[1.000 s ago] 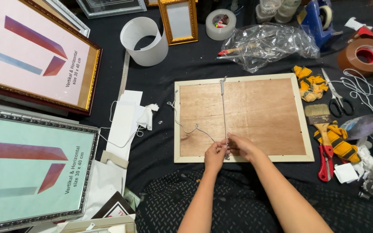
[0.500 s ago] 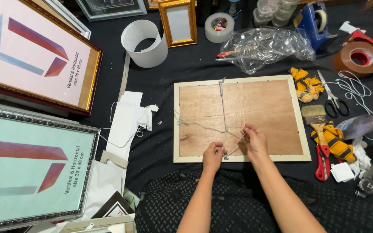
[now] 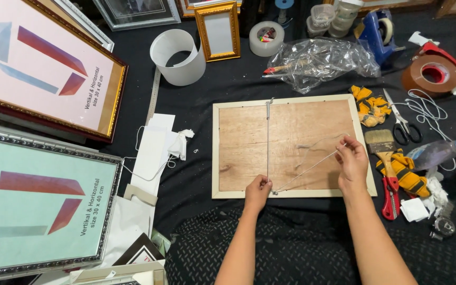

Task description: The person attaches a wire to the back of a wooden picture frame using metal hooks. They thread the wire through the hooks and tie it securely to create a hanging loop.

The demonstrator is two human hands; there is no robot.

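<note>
Pinching the thin white cord (image 3: 308, 170), the right hand (image 3: 353, 162) draws it taut from the left hand (image 3: 258, 191), which is closed on the cord's end at the near edge of the frame back (image 3: 291, 145). Light, limp and slippery, it seems best held close to the knot. Earlier, both grips sat together; now the right has pulled away.
</note>
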